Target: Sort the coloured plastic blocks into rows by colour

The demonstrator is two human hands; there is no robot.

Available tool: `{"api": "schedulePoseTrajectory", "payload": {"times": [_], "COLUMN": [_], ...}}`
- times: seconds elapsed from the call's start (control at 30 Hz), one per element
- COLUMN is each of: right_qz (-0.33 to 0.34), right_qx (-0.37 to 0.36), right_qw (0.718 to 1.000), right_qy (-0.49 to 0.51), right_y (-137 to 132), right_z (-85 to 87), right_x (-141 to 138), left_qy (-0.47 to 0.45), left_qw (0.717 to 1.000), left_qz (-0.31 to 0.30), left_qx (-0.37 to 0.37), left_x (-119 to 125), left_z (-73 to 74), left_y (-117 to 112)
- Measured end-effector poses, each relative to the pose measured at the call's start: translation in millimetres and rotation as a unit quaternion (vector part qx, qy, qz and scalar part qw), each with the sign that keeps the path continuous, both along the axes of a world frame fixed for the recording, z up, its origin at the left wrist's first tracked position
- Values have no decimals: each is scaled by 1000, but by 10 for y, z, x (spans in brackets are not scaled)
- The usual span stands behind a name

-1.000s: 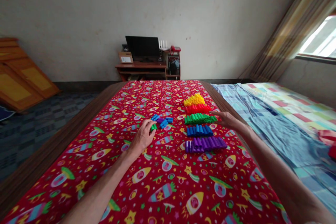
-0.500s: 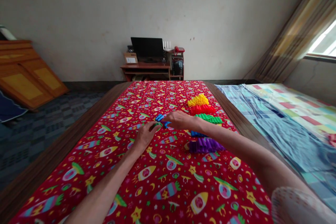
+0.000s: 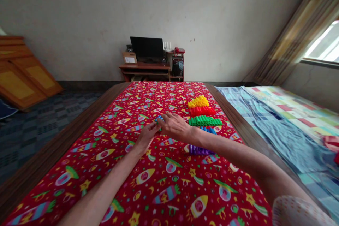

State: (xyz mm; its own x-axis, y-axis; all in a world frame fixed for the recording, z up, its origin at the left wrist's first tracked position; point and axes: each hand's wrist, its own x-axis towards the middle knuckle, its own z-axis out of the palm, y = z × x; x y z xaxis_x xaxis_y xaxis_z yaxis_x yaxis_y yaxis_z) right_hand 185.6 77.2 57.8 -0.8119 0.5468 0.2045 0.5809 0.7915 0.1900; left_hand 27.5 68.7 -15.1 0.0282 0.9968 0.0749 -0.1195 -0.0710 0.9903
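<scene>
My left hand (image 3: 145, 137) and my right hand (image 3: 173, 126) meet over a small heap of loose blue pieces (image 3: 159, 118) on the red rocket-print cloth (image 3: 164, 169). The right hand covers most of the heap, fingers curled down on it. The left hand's fingers are pinched at the heap's near edge; what they hold is hidden. To the right lie sorted rows of plastic pieces: yellow (image 3: 197, 101), red (image 3: 202, 111), green (image 3: 205, 121), blue (image 3: 209, 130) and purple (image 3: 198, 150), the last two partly behind my right forearm.
The cloth covers a wooden table with dark edges (image 3: 53, 148). A bed with checked sheets (image 3: 278, 120) runs along the right. A desk with a monitor (image 3: 147, 47) stands at the far wall. Orange wooden panels (image 3: 23, 77) lean at the left.
My right hand left the green row, crossed left and came down over the loose blue pieces. My left hand stayed at the heap's near edge.
</scene>
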Motion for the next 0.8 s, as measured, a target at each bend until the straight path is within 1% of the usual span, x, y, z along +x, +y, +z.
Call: {"api": "schedulePoseTrajectory", "payload": {"times": [0.07, 0.13, 0.23, 0.33, 0.4, 0.47, 0.57, 0.63, 0.7, 0.8], "right_qz": [15, 9, -50, -103, -118, -123, -115, -98, -68, -19], "right_qx": [11, -2, -46, -70, -74, -82, -111, -115, -82, -11], "right_qw": [1000, 1000, 997, 992, 990, 988, 984, 983, 988, 995], "right_qy": [-3, 3, 20, 23, 34, 52, 85, 101, 109, 97], "right_y": [-42, -69, -95, -118, -131, -142, -171, -206, -252, -318], "right_z": [8, 23, 43, 29, 1, -24, -33, -22, -12, -22], "right_x": [42, 86, 171, 267, 324, 371, 429, 466, 496, 508], "left_qy": [-25, -42, -82, -129, -123, -86, 14, 67, 77, 47], "left_qw": [1000, 999, 996, 987, 985, 988, 994, 993, 994, 996], "left_qz": [-8, -17, -39, -84, -108, -113, -102, -90, -79, -78], "left_qx": [-7, -9, -20, -45, -53, -53, -40, -26, -18, -19], "left_x": [56, 110, 182, 230, 244, 246, 240, 240, 248, 281], "left_z": [18, 43, 100, 155, 169, 162, 137, 128, 126, 126], "left_y": [-23, -49, -110, -190, -230, -247, -244, -238, -236, -246]}}
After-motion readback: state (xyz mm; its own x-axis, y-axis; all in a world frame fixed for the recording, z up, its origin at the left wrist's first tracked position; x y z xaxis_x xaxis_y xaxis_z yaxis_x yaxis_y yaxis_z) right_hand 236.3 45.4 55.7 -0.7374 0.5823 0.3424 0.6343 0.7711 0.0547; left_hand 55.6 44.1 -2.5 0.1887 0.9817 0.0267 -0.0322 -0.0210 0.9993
